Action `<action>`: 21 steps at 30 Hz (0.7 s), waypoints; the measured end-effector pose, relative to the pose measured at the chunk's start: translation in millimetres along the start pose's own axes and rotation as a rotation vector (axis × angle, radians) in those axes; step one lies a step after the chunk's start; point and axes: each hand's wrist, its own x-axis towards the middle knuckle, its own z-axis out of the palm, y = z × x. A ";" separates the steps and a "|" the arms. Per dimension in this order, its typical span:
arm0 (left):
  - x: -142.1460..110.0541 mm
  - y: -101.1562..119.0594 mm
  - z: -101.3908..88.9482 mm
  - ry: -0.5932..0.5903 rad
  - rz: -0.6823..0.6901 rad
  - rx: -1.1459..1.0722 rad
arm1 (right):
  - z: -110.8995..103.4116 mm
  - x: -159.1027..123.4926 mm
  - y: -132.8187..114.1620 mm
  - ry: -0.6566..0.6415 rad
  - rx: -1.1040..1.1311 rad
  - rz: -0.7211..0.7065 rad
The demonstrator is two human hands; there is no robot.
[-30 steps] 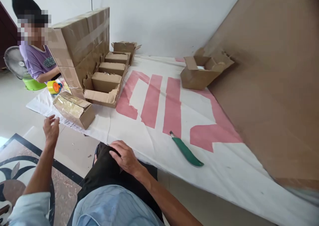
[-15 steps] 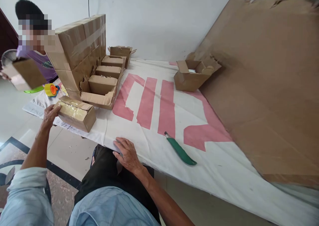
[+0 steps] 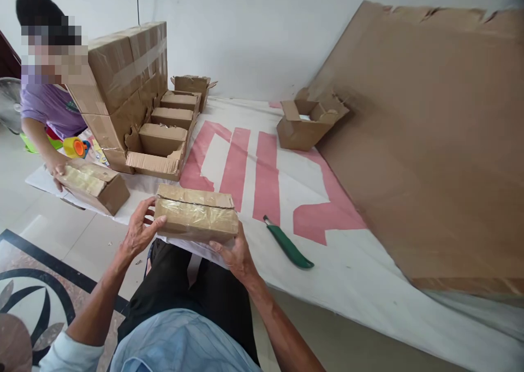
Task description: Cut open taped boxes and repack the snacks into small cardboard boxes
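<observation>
I hold a small taped cardboard box (image 3: 196,218) in front of me, just above the near edge of the white sheet (image 3: 368,263). My left hand (image 3: 138,231) grips its left end with the fingers curled round. My right hand (image 3: 233,253) supports it from below at the right. Clear tape shines across the box's front face. Another person in a purple shirt (image 3: 47,107) sets a second taped box (image 3: 93,185) down at the sheet's left corner.
A green-handled knife (image 3: 289,246) lies on the sheet right of my hands. Stacked taped cartons (image 3: 123,71) and open torn boxes (image 3: 161,142) stand at the left. An open box (image 3: 305,125) and a large cardboard sheet (image 3: 429,142) lie at the right. A yellow tape dispenser (image 3: 74,147) sits far left.
My left hand took the taped box from the sheet's left corner and brought it before me; my right hand left my knee to hold it. The other person placed another box there.
</observation>
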 end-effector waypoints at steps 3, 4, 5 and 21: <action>11.4 3.3 -2.6 -0.088 0.003 -0.047 | -9.6 -1.7 1.4 0.025 -0.006 0.029; 16.6 4.2 -4.5 -0.116 -0.009 -0.066 | -10.7 -2.0 2.0 0.028 -0.001 0.040; 22.1 4.9 -6.3 -0.139 -0.021 -0.086 | -11.0 -1.9 2.2 0.031 0.009 0.052; 61.0 -1.8 -19.5 -0.271 0.099 -0.091 | -107.1 -6.7 36.5 0.150 -0.529 -0.044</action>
